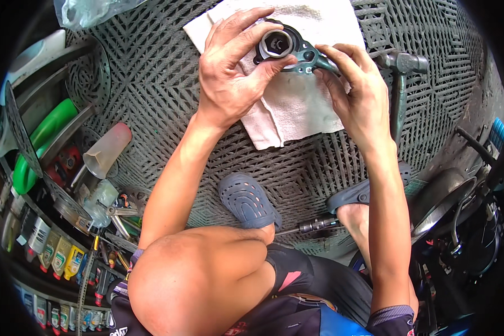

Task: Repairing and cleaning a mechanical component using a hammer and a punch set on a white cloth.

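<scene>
My left hand [235, 70] is closed, thumb and fingers gripping a round, silver-rimmed piece with a dark hollow [276, 42], which looks like a socket. It sits against a dark metal part with a teal-grey arm [306, 56] and several small holes. My right hand [355, 84] pinches the end of that arm between thumb and fingers. Both hands are above a white cloth [299, 112] spread on the floor. What lies under the metal part is hidden.
The floor is black lattice matting [168, 73]. A hammer [400, 73] lies right of the cloth. At left are a brake disc [89, 73], a translucent cup [107, 151] and shelves with several bottles [60, 257]. A ratchet-like tool [316, 225] lies between my clogs [246, 199]. Motorcycle parts [448, 196] stand at right.
</scene>
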Available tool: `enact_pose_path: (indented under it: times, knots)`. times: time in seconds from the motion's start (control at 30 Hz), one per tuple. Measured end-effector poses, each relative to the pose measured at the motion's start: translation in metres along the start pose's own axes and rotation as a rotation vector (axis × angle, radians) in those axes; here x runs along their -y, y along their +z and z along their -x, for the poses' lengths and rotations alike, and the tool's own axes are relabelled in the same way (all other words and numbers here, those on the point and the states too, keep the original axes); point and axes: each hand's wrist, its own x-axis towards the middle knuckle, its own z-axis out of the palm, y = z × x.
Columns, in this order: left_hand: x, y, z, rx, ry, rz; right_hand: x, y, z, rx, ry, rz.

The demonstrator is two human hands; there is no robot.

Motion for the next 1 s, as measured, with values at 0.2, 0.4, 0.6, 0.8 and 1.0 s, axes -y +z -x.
enact_pose_path:
  times: [0.2, 0.4, 0.6, 0.8, 1.0]
  knots:
    - [0.007, 0.007, -0.007, 0.044, 0.037, -0.03, 0.002, 0.001, 0.0, -0.04, -0.036, -0.012]
    - [0.005, 0.01, -0.006, 0.018, 0.04, -0.095, 0.001, 0.003, -0.001, -0.059, -0.057, -0.043]
    - [0.008, 0.017, -0.004, -0.004, 0.041, -0.087, -0.001, 0.001, 0.001, -0.006, -0.033, -0.025]
    - [0.004, 0.019, -0.013, -0.123, -0.217, 0.358, -0.005, 0.005, 0.002, -0.037, -0.081, 0.026]
    - [-0.011, -0.032, -0.014, -0.314, -0.476, 0.899, 0.001, -0.008, 0.014, 0.179, 0.561, -0.895]
